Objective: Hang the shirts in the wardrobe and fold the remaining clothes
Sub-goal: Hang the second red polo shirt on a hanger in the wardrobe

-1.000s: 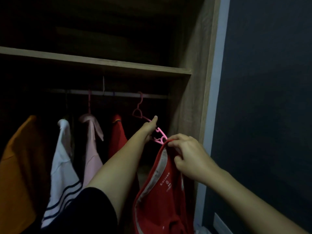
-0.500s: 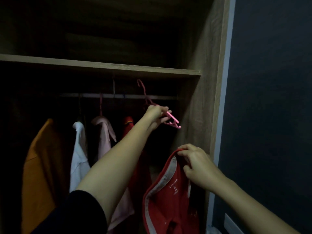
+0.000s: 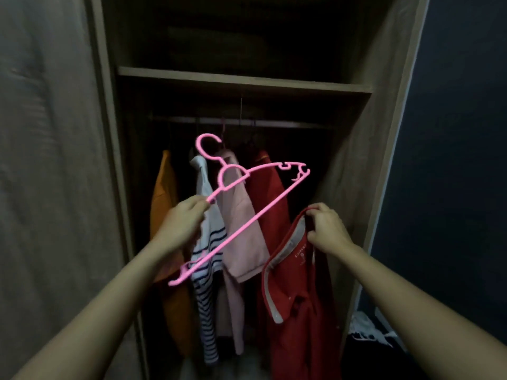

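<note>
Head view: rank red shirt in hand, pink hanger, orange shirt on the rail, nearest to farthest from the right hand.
1. Red shirt in hand: gripped at the collar by the right hand, touching it.
2. Pink hanger: to the left, held by the left hand, its bar running up between the hands.
3. Orange shirt: far left on the rail, beyond the left hand.
</note>
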